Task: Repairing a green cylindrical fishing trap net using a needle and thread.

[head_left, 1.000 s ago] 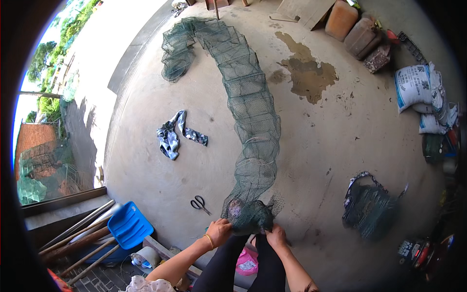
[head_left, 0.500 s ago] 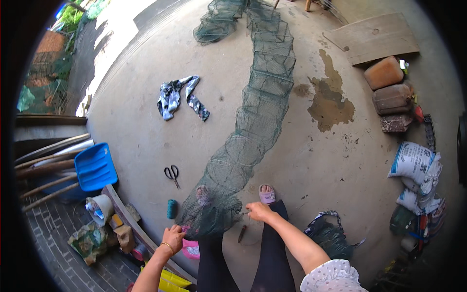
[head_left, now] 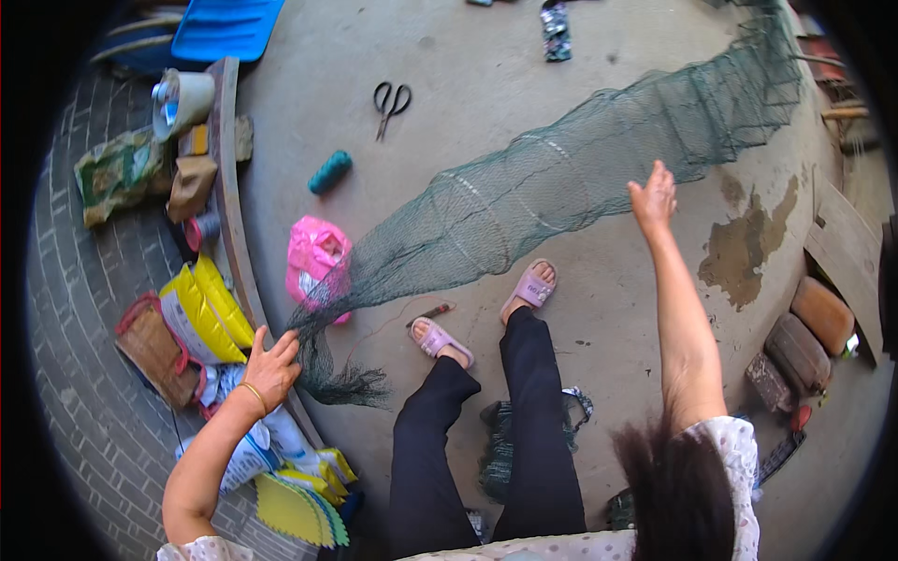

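A long green mesh fish trap point(head_left: 552, 187) with hoops inside stretches across the floor from lower left to upper right. Its near end narrows into a gathered neck and a loose, dark tail. My left hand point(head_left: 271, 369) is at that neck, its fingertips closed on the mesh. My right hand point(head_left: 657, 198) is raised over the trap's lower edge, fingers stretched out and holding nothing. Beside the neck lies a pink plastic bag point(head_left: 316, 252), partly behind the mesh. Near my foot is a small dark-handled tool point(head_left: 428, 314) with a thin reddish cord.
Black-handled scissors point(head_left: 389, 107) and a teal twine spool point(head_left: 330, 172) lie on the concrete. At left, a wooden beam point(head_left: 231, 178) borders bricks, a white bucket point(head_left: 185, 99) and yellow bags point(head_left: 206, 310). Jerrycans point(head_left: 823, 313) stand at right, near a wet patch point(head_left: 748, 245).
My view has turned, so the trap now slants to the right. My right hand has opened and moved far out along it. Its near end is drawn left, uncovering the pink bag.
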### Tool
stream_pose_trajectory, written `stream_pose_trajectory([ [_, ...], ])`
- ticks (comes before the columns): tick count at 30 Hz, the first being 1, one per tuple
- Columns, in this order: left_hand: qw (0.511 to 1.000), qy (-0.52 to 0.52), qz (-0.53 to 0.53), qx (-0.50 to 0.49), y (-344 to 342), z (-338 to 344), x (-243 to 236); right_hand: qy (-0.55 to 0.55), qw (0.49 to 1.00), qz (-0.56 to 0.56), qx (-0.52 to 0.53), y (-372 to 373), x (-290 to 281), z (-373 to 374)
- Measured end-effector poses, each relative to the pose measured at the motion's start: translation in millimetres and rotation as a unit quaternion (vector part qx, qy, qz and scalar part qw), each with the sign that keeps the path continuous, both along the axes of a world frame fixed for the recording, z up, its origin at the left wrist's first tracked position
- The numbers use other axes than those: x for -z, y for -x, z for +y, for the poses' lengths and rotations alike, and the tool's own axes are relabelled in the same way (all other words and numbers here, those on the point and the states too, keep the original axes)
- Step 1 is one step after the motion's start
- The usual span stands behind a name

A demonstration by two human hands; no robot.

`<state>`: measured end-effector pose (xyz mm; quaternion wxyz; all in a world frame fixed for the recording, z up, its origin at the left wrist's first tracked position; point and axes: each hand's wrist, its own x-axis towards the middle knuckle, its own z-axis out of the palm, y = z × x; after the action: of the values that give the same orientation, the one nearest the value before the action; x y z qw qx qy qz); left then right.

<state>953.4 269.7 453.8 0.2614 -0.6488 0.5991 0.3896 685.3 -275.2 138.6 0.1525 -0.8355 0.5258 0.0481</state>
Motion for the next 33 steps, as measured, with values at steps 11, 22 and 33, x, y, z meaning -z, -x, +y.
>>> stream_pose_trajectory([
  [11, 0.989, -0.031, 0.082, -0.121, 71.7, 82.3, 105.6, -0.251, 0.965, 0.029, -0.065, 10.7, 93.0, -86.0],
  [22, 0.977, 0.098, 0.187, -0.013, 133.9, -111.3, 298.8, 0.099, 0.971, 0.204, -0.081, 36.0, -101.1, -409.0],
  [33, 0.974, 0.027, 0.046, -0.220, 163.9, -170.3, 401.6, 0.010, 0.976, -0.018, -0.216, 142.6, 9.8, -138.6],
])
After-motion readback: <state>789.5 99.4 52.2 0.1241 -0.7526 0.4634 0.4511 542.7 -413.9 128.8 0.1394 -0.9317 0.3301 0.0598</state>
